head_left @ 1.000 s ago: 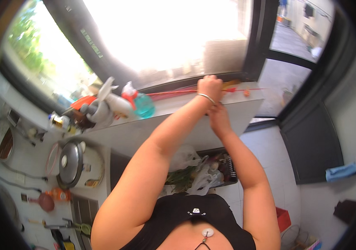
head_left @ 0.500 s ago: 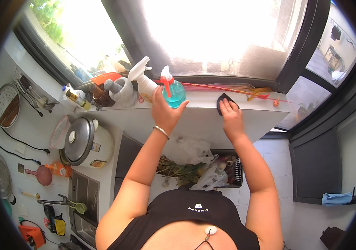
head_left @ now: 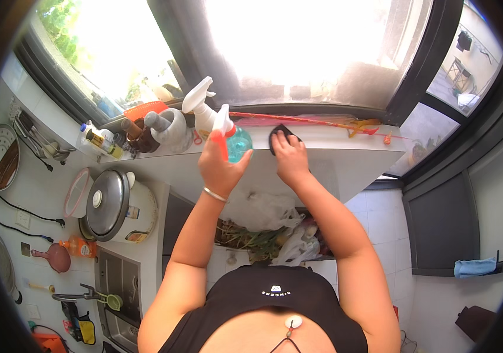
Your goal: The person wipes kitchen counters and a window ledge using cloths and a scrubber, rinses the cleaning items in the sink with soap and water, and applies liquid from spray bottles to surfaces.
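On the white window ledge (head_left: 339,139), my left hand (head_left: 219,165) is closed round a spray bottle (head_left: 241,145) of clear blue-green liquid with a white and red top. Its thumb lies along the near side of the bottle. To the right, my right hand (head_left: 292,157) presses a folded black cloth (head_left: 275,140) flat onto the ledge, fingers together over it. Just behind my left hand stands a white spray bottle (head_left: 202,112). A red stick (head_left: 298,119) lies along the back of the ledge, by the window frame.
Left along the ledge are a grey mortar with pestle (head_left: 173,130), a brown mortar (head_left: 140,136) and bottles (head_left: 103,141). A rice cooker (head_left: 125,203) stands by the sink (head_left: 120,276). Below the ledge, a crate holds vegetables (head_left: 248,238) and plastic bags (head_left: 295,244).
My left hand has drawn the blue-green spray bottle a little left and nearer. My right hand has slid the black cloth left along the ledge, closer to the bottle.
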`<state>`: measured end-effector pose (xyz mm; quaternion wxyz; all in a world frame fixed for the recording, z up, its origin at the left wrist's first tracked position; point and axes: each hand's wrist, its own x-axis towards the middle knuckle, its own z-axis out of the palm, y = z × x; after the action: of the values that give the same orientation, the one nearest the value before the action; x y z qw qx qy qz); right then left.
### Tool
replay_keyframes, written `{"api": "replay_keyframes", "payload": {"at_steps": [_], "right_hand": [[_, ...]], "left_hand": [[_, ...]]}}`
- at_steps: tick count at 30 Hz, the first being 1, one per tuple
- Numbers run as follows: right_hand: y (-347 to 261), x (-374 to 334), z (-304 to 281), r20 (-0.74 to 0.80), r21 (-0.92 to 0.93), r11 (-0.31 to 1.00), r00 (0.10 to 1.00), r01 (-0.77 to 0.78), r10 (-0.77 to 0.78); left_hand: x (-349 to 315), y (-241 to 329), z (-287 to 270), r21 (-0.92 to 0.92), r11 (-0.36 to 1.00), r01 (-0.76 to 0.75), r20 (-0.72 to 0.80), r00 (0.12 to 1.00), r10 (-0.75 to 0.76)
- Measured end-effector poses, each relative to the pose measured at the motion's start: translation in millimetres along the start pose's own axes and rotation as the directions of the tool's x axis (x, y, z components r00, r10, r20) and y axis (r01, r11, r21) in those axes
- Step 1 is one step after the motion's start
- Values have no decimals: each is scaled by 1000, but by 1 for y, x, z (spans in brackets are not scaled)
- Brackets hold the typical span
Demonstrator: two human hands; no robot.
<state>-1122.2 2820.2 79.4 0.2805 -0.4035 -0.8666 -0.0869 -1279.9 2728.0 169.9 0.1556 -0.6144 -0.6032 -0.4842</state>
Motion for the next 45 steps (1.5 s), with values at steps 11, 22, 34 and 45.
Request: {"api": "replay_keyframes", "payload": {"at_steps": [11, 22, 34, 45], "right_hand": [[-47, 42, 14, 135, 54, 993, 985, 101, -108], [30, -30, -16, -32, -36, 999, 999, -14, 12], [46, -57, -46, -129, 355, 925, 973, -138, 194], [-87, 2, -22, -107, 449, 893, 994, 14, 38]], "left_hand": [[1, 8, -62, -25, 994, -109, 23, 994, 110], [19, 9, 50, -99, 995, -27, 65, 997, 33], [-6, -9, 39, -137, 965, 223, 243, 952, -185], [27, -70, 26, 37, 945, 324, -67, 945, -322]]}}
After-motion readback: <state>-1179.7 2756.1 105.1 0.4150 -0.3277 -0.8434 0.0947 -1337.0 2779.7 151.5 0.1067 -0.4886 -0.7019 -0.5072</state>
